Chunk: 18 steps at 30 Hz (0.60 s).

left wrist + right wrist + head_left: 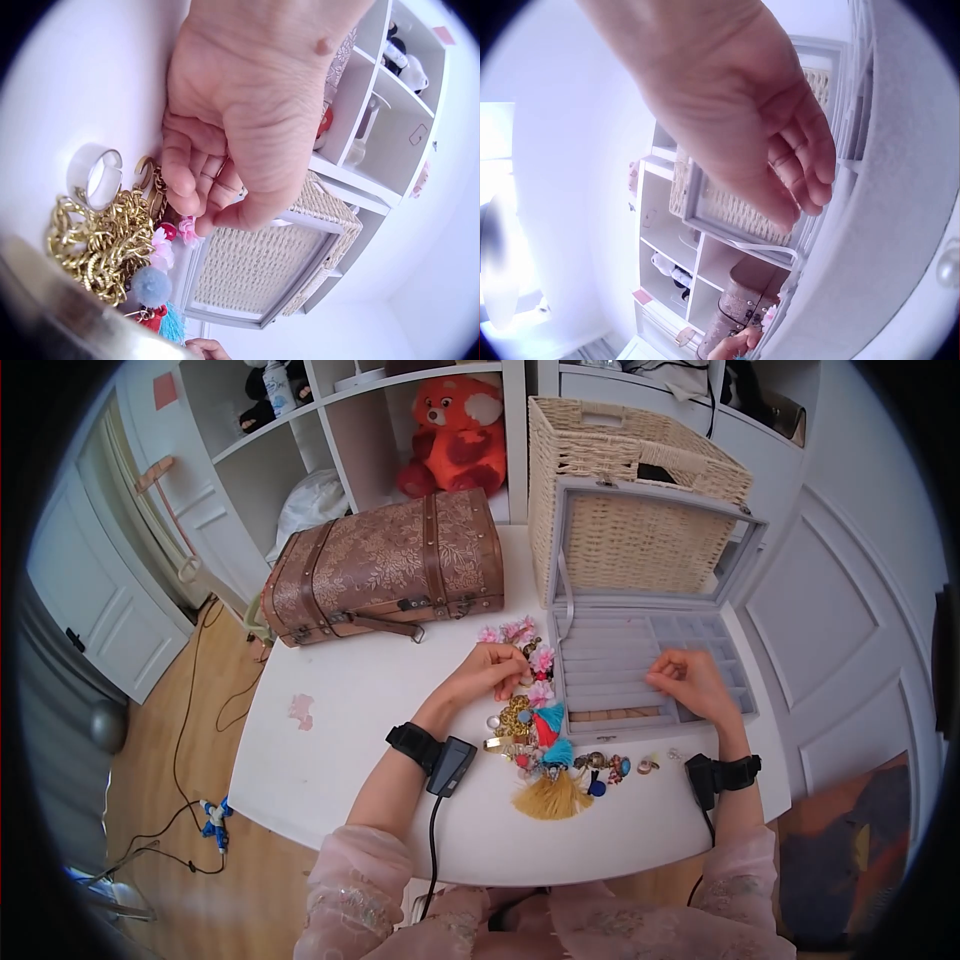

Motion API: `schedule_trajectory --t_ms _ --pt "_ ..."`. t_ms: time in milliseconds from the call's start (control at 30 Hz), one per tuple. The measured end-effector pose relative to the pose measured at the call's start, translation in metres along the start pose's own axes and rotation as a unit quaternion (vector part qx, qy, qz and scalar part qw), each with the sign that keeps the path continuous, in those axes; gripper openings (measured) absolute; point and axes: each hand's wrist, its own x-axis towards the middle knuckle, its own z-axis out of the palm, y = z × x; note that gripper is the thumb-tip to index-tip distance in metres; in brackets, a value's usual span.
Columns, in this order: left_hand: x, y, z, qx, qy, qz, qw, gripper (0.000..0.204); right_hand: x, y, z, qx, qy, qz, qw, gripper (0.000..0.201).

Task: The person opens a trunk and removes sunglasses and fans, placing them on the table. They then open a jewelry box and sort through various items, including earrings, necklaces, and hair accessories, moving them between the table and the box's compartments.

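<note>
My left hand [490,670] [240,127] is over the left edge of a jewellery pile, its fingers bent and close to a pink flower [190,232]; whether they touch it is unclear. Gold chains [101,244], a silver ring band [96,177] and a blue pompom [151,286] lie beside it. Above the compartments of an open grey jewellery box [610,650] hangs my right hand [697,682] [742,120], fingers loosely bent and thumb near the fingertips, with nothing clearly visible between them. A yellow tassel [553,797] lies in front of the box.
A brown patterned case [385,565] stands at the back left of the white table [340,760]. Behind the box's raised lid [745,565] is a woven basket [565,460]. Small rings [648,766] lie near the box's front edge. Shelves hold a red plush toy [455,445].
</note>
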Motion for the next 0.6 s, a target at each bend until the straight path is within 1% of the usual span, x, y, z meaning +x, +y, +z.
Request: schedule_trajectory --t_ms 133,167,233,400,467,600 --pt "0.0013 -0.0025 0.0019 -0.006 -0.001 0.007 1.0 0.018 -0.0059 0.0106 -0.0034 -0.026 0.029 -0.016 0.999 0.01" --pt "0.0017 -0.0032 0.0015 -0.006 0.0 0.014 1.0 0.018 -0.0075 0.0109 -0.0051 -0.026 0.032 -0.013 0.999 0.01" --pt "0.001 -0.0011 0.002 -0.008 0.0 0.005 1.0 0.018 -0.0084 0.0096 -0.0054 -0.001 0.045 0.013 0.999 0.012" --pt "-0.0028 0.0029 0.0034 -0.002 0.007 -0.007 1.0 0.018 -0.0096 0.0094 -0.006 0.005 0.052 0.012 0.999 0.012" --pt "-0.0025 0.0007 0.0025 -0.012 0.007 0.01 1.0 0.018 -0.0099 0.008 -0.0066 0.007 0.05 0.009 0.999 0.012" --pt "-0.0035 0.0004 0.0033 -0.008 0.006 0.016 1.0 0.017 -0.01 0.0102 -0.0066 -0.012 0.052 0.003 0.999 0.012"
